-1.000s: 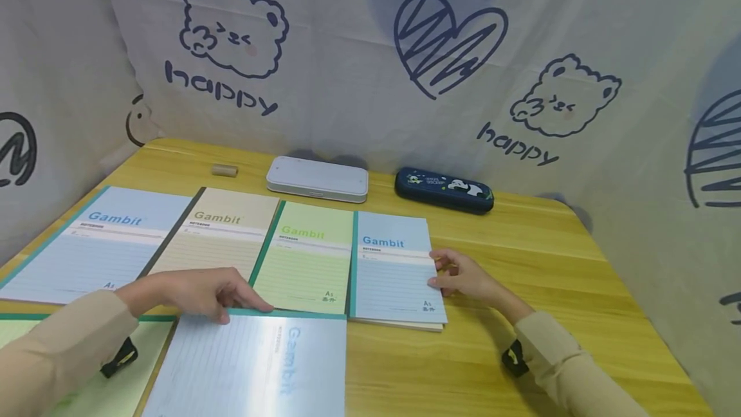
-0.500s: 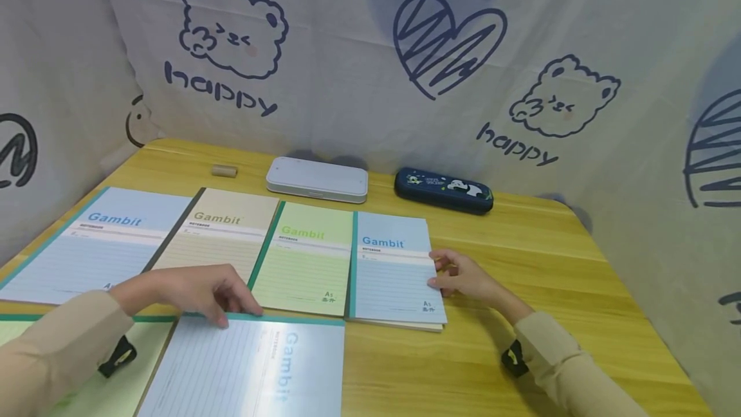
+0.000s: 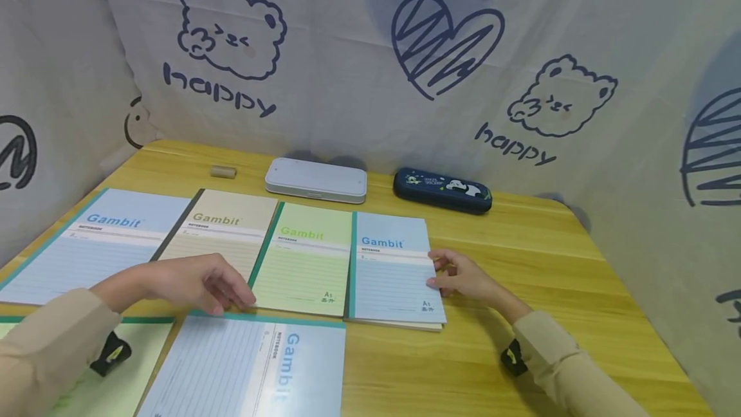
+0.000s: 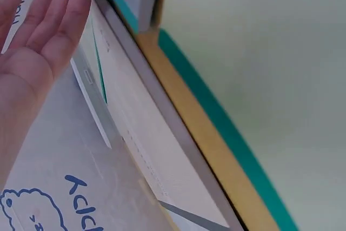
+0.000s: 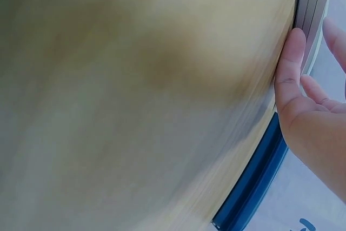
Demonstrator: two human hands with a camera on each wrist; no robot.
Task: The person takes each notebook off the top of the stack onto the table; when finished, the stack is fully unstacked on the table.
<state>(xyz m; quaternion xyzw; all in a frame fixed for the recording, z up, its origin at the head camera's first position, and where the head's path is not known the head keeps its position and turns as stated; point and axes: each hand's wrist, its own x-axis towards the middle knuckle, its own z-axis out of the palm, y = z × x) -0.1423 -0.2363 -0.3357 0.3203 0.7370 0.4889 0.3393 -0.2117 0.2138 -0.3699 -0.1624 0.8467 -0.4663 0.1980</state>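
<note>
In the head view my left hand (image 3: pixel 188 282) hovers just beyond the green-spined top edge of a blue notebook (image 3: pixel 249 365) turned sideways. Its fingers are loosely bent and hold nothing. The left wrist view shows its extended fingers (image 4: pixel 70 20) apart from the notebooks. My right hand (image 3: pixel 463 275) rests at the right edge of another blue notebook (image 3: pixel 393 275), which lies on top of a pale one. Along the side of that stack (image 5: pixel 311 4), the right wrist view shows a straight finger touching the edges. A thumb stands near the top; no grip shows.
A green notebook (image 3: pixel 303 262), a beige notebook (image 3: pixel 226 227) and a blue notebook (image 3: pixel 110 237) line up leftward. Another green notebook (image 3: pixel 133 365) lies under the left forearm. Behind are a white case (image 3: pixel 315 180), a navy panda case (image 3: pixel 442 190) and a small tan cylinder (image 3: pixel 222 172).
My left hand has risen and moved left, off the sideways blue notebook's spine edge. That notebook has shifted slightly. My right hand stays in place at the stack.
</note>
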